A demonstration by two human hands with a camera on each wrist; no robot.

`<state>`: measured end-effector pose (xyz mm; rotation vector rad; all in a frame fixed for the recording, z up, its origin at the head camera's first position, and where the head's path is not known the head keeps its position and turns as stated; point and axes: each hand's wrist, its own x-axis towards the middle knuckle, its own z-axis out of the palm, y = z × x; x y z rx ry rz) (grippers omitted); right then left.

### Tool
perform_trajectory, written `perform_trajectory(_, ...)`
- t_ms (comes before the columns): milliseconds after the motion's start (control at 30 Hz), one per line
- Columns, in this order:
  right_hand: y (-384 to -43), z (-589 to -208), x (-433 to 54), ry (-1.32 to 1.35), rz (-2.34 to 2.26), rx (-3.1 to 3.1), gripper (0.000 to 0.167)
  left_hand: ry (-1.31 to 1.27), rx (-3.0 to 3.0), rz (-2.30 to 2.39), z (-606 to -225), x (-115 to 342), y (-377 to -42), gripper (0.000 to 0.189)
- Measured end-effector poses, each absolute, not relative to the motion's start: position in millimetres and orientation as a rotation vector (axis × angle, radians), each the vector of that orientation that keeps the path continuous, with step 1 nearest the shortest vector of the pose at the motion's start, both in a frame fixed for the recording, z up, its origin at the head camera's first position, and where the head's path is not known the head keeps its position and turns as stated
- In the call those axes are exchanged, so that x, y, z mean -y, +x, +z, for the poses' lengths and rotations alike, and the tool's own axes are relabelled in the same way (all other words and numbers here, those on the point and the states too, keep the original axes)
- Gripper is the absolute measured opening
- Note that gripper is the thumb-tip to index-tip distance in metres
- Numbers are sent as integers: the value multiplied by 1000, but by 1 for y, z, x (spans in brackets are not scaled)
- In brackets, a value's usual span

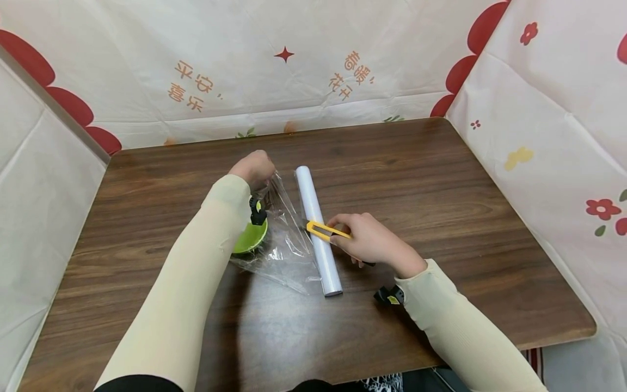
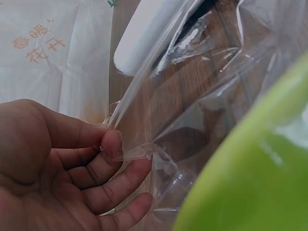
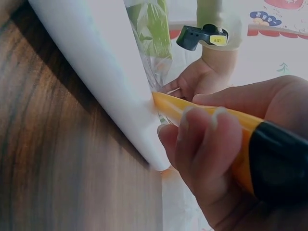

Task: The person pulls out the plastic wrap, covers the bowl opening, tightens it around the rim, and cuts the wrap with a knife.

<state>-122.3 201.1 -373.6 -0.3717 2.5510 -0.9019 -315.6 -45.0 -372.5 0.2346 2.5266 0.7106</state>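
Observation:
My left hand (image 1: 256,167) pinches the far corner of a clear sheet of plastic wrap (image 1: 289,253) between thumb and index finger, as the left wrist view shows. The film stretches from a white roll (image 1: 315,228) lying on the table and passes over or beside a green bowl (image 1: 251,238), partly hidden by my left forearm. In my right hand (image 1: 364,237) is a yellow utility knife (image 1: 323,230) with a black end (image 3: 279,161). Its front end lies across the roll, at the edge where the film leaves it. Whether the blade touches the film I cannot tell.
A brown wooden table (image 1: 431,179) carries everything. Printed white cloth (image 1: 294,81) hangs behind it and along both sides. Black wrist cameras (image 1: 389,295) are strapped to both forearms. The table's front edge lies close to the body.

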Motion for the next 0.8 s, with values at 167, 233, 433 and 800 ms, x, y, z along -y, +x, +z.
perform_trajectory(167, -117, -373, -203, -372, -916, -2541, 32, 221, -2515, 718, -373, 46, -316, 20)
perform_trajectory(233, -115, -373, -203, -371, -912, -2540, 32, 224, -2515, 715, -372, 47, -315, 21)
perform_trajectory(433, -110, -372, -204, -381, -900, -2539, 33, 254, -2527, 703, -370, 48, -312, 24)
perform_trajectory(800, -102, -372, -206, -386, -921, -2515, 34, 212, -2513, 725, -367, 47, -311, 19)
